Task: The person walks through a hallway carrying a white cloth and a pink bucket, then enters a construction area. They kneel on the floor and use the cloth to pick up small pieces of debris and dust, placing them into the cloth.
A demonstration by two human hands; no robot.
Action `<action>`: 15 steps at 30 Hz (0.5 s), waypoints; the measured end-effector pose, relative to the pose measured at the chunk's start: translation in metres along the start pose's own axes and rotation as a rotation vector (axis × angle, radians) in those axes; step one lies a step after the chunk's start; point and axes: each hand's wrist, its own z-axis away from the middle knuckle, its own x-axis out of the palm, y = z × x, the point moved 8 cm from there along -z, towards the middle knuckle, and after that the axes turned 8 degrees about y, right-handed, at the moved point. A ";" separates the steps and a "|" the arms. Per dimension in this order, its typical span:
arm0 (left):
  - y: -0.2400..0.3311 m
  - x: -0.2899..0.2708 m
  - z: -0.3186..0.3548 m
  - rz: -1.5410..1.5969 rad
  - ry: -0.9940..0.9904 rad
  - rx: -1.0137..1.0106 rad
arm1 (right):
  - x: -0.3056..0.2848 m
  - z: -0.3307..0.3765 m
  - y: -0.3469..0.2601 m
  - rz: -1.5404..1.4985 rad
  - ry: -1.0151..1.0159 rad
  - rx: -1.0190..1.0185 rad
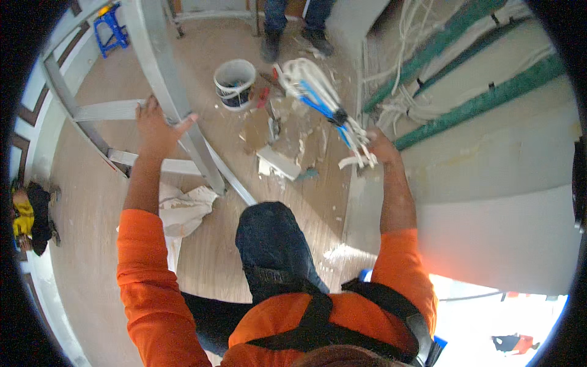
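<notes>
My left hand (160, 129) grips the side rail of a metal stepladder (148, 55), its thumb out to the right and fingers by a step. At the right, my right hand (383, 148) is closed on one end of a bundle of cables (335, 110). White and blue cables run through it, bound with black tape near the middle. The looped end reaches away from me above the floor, and loose white ends stick out by my fingers. Part of my right hand is hidden behind the cables.
A white bucket (235, 85) stands beyond broken board pieces (278, 162) and scattered debris. Green conduits (477, 116) and loose white wires run along the right wall. Another person's shoes (272, 46) are at the far side. A pale cloth bag (186, 211) lies under the ladder; a blue stool (111, 33) stands far left.
</notes>
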 end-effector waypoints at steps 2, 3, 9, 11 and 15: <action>-0.010 0.003 0.005 -0.014 0.024 0.001 | 0.021 -0.002 -0.033 0.272 -0.101 -0.135; -0.006 0.005 0.003 0.006 0.011 0.024 | 0.028 -0.003 -0.019 0.377 -0.170 -0.136; -0.001 0.002 -0.006 0.009 -0.067 0.035 | 0.095 0.005 -0.031 0.528 -0.581 0.013; 0.006 0.003 -0.007 0.027 -0.074 0.045 | 0.115 0.006 0.001 0.467 -0.712 0.023; -0.002 -0.001 -0.006 0.006 -0.008 0.069 | 0.138 0.019 -0.004 0.578 -0.854 -0.050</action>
